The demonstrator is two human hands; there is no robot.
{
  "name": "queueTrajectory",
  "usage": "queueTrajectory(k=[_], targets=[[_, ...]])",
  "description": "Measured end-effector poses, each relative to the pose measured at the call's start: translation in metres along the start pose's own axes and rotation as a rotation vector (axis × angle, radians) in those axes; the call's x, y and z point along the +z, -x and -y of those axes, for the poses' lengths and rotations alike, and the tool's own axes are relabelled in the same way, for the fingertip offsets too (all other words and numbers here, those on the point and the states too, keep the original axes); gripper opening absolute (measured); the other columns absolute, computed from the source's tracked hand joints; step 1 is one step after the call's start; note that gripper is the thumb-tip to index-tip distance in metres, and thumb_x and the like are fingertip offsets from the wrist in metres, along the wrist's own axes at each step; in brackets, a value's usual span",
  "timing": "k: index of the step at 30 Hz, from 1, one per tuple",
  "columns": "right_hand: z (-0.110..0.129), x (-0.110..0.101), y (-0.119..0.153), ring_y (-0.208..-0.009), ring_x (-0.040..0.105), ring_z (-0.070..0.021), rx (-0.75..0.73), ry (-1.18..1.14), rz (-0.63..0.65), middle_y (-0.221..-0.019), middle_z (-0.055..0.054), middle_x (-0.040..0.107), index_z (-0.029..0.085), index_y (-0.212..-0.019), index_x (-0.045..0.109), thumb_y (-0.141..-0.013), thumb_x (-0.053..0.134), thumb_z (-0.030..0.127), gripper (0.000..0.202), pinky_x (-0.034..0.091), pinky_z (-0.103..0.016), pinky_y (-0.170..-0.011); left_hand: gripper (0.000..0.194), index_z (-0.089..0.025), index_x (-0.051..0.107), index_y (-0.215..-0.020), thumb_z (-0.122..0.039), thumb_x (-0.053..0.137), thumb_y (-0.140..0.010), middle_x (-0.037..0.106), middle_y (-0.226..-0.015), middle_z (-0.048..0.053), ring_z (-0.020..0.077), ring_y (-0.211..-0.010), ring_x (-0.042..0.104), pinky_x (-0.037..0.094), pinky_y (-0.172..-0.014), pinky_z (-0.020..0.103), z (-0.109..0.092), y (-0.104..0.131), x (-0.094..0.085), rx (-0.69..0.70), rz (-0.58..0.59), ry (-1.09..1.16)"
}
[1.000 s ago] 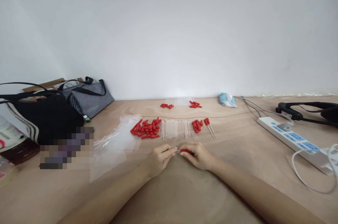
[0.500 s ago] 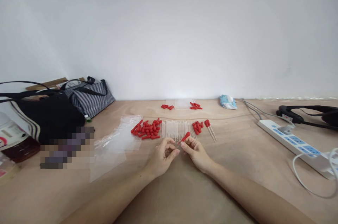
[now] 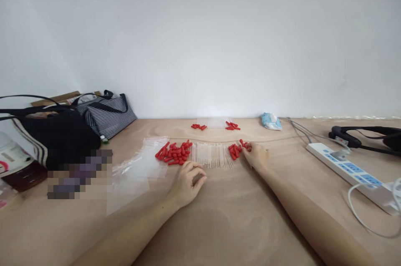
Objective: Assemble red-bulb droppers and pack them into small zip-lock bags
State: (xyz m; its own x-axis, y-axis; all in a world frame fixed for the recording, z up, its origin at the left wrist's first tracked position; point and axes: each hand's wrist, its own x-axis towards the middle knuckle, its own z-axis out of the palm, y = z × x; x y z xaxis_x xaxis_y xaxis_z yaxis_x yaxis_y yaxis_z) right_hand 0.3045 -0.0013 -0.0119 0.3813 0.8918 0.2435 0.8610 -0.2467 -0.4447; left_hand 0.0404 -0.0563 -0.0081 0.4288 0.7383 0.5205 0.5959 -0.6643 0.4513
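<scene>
My right hand (image 3: 257, 155) has reached to the right end of the row, its fingers closed on a dropper with a red rubber bulb (image 3: 241, 143). The fingers cover the dropper's tube and most of the finished droppers lying there. Just left of it is a small heap of red bulbs (image 3: 233, 152). My left hand (image 3: 189, 184) rests on the table, fingers loosely curled and thumb apart, holding nothing. Beyond it lie clear thin dropper tubes (image 3: 209, 155) side by side, and a larger pile of red bulbs (image 3: 175, 153).
Clear zip bags (image 3: 134, 180) lie to the left. Further left are a black bag (image 3: 65, 140) and a striped bag (image 3: 109, 113). Near the wall lie more tubes (image 3: 216, 123) and a blue-white crumpled packet (image 3: 271, 121). A power strip (image 3: 347, 172) with cables stands right.
My right hand has moved right and away with the dropper, from in front of the tubes to the finished droppers. My left hand has let go and drawn slightly left.
</scene>
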Motion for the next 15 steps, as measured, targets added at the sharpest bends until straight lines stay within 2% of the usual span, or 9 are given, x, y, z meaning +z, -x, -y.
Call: queueTrajectory(k=[3, 6, 9, 15], targets=[[0.0, 0.002, 0.001, -0.088, 0.056, -0.022, -0.069, 0.115, -0.02, -0.084, -0.007, 0.067, 0.021, -0.092, 0.063, -0.076, 0.048, 0.029, 0.024, 0.031, -0.034, -0.077, 0.008, -0.019, 0.06, -0.072, -0.016, 0.053, -0.076, 0.056, -0.088, 0.005, 0.0198, -0.088, 0.049, 0.04, -0.08, 0.036, -0.002, 0.0, -0.001, -0.015, 0.011, -0.005], [-0.003, 0.002, 0.001, -0.09, 0.053, -0.0213, -0.258, 0.136, -0.029, -0.091, -0.006, 0.066, 0.023, -0.094, 0.064, -0.074, 0.047, 0.019, 0.026, 0.029, -0.032, -0.072, 0.008, -0.019, 0.06, -0.071, -0.017, 0.053, -0.076, 0.056, -0.088, 0.005, 0.0199, -0.088, 0.049, 0.04, -0.08, 0.036, -0.002, 0.001, -0.001, -0.029, 0.019, -0.02], [-0.007, 0.003, 0.002, -0.09, 0.051, -0.0219, -0.404, 0.141, -0.04, -0.092, -0.005, 0.064, 0.025, -0.091, 0.065, -0.074, 0.048, 0.019, 0.025, 0.028, -0.032, -0.068, 0.008, -0.019, 0.06, -0.07, -0.018, 0.053, -0.075, 0.056, -0.084, 0.004, 0.0196, -0.084, 0.049, 0.04, -0.078, 0.036, 0.0, 0.001, -0.001, -0.065, 0.001, -0.068], [-0.013, 0.011, 0.0, -0.086, 0.049, -0.0211, -0.467, 0.153, -0.097, -0.088, -0.007, 0.064, 0.024, -0.086, 0.066, -0.081, 0.046, 0.02, 0.021, 0.025, -0.032, -0.067, 0.008, -0.018, 0.057, -0.068, -0.024, 0.058, -0.073, 0.055, -0.077, 0.003, 0.0205, -0.078, 0.048, 0.039, -0.072, 0.034, 0.011, -0.011, -0.006, -0.153, -0.071, -0.262]])
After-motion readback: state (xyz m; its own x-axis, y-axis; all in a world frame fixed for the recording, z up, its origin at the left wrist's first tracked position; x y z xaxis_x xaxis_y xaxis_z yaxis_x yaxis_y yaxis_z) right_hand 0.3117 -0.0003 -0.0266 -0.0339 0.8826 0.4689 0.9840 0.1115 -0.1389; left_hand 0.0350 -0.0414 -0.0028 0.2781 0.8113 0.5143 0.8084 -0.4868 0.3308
